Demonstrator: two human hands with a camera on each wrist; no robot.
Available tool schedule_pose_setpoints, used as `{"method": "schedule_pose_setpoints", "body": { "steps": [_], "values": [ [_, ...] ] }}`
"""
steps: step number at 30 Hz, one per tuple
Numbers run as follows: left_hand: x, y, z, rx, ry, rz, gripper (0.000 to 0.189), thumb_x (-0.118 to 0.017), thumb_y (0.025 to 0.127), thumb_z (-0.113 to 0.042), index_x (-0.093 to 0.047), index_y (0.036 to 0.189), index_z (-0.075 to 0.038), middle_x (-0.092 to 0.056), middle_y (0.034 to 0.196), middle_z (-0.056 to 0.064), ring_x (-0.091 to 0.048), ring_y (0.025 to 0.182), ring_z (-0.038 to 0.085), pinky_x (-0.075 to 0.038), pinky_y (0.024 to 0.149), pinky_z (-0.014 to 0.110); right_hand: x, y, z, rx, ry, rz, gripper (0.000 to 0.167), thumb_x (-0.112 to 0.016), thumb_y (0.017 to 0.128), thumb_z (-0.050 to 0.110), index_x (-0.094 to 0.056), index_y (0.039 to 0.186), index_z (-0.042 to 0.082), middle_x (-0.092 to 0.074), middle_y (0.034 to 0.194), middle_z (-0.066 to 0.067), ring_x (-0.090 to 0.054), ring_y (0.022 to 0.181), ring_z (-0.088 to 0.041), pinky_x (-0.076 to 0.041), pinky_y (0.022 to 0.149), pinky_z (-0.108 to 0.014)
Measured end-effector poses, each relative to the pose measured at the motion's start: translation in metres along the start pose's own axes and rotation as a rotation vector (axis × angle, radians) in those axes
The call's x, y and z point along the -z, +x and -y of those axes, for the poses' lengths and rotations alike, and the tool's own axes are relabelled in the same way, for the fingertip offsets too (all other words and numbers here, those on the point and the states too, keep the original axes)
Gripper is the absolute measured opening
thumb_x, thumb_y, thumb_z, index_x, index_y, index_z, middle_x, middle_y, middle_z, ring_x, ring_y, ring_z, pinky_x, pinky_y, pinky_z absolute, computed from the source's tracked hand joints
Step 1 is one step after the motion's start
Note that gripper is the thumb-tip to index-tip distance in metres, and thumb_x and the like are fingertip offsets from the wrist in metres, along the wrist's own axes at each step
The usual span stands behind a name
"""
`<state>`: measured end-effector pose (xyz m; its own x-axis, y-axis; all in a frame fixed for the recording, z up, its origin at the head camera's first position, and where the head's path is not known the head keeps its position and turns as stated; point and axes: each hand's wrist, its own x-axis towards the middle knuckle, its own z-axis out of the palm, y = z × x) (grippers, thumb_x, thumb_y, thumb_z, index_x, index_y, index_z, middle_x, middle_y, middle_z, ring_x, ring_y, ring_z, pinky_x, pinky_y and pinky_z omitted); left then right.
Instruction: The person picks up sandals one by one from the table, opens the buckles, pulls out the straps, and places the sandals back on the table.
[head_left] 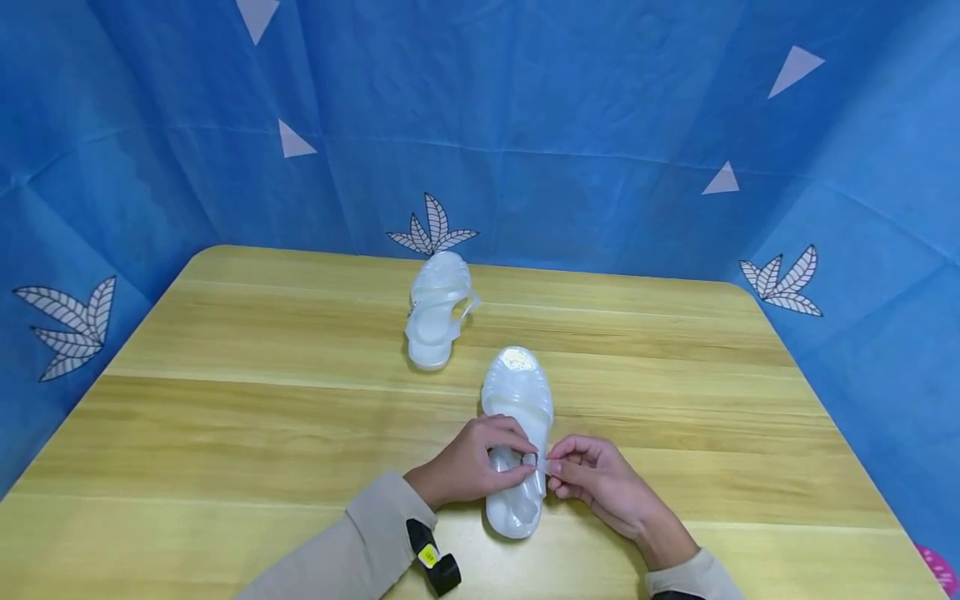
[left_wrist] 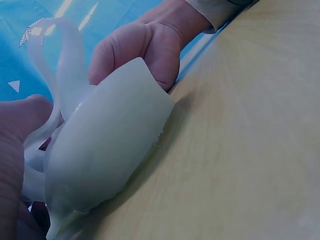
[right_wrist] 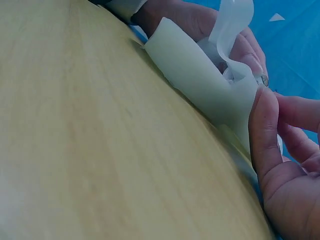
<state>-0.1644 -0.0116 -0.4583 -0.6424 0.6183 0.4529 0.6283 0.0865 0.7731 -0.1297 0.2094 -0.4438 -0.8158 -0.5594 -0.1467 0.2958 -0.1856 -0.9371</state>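
A translucent white jelly sandal (head_left: pixel 517 392) lies on the table, its toe pointing away from me. My left hand (head_left: pixel 480 458) reaches over the sandal from the left and pinches its strap by a small buckle (right_wrist: pixel 264 80) between thumb and forefinger. From the right side, my right hand (head_left: pixel 600 483) pinches the strap's side piece between thumb and bent forefinger, close to the buckle. The heel strap (left_wrist: pixel 70 55) loops up above the sole in both wrist views. How far the strap passes through the buckle is hidden by the fingers.
A second white sandal (head_left: pixel 433 321) rests farther back, slightly left, toe toward the rear edge. The wood-grain table (head_left: pixel 262 433) has rounded back corners. Blue cloth (head_left: pixel 480 100) with leaf and triangle prints hangs behind and at the sides. A black strap (head_left: pixel 435 558) circles the left wrist.
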Motion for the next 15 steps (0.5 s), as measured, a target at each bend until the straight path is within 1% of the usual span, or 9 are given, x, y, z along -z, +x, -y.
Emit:
{"method": "schedule_pose_setpoints", "body": {
  "steps": [8, 15],
  "values": [
    [0.0003, 0.0008, -0.0005, -0.027, 0.005, -0.004, 0.014, -0.073, 0.079, -0.011, -0.074, 0.092, -0.006, -0.067, 0.089, 0.001, -0.059, 0.086, 0.007, -0.047, 0.081, 0.023, -0.0023, 0.0023, -0.0026, 0.042, -0.002, -0.019, 0.013, -0.054, 0.092, 0.000, -0.065, 0.094, 0.006, -0.065, 0.084, 0.001, -0.061, 0.075, -0.005, -0.052, 0.066, -0.017],
    [-0.0004, 0.0014, 0.0001, 0.000, 0.000, 0.009, 0.013, -0.073, 0.080, -0.012, -0.073, 0.092, -0.006, -0.067, 0.089, -0.001, -0.058, 0.088, 0.004, -0.047, 0.083, 0.022, -0.0052, 0.0049, -0.0043, 0.091, 0.001, -0.026, 0.017, -0.053, 0.091, -0.003, -0.067, 0.095, 0.005, -0.065, 0.084, 0.001, -0.061, 0.074, -0.005, -0.052, 0.065, -0.016]
  ]
}}
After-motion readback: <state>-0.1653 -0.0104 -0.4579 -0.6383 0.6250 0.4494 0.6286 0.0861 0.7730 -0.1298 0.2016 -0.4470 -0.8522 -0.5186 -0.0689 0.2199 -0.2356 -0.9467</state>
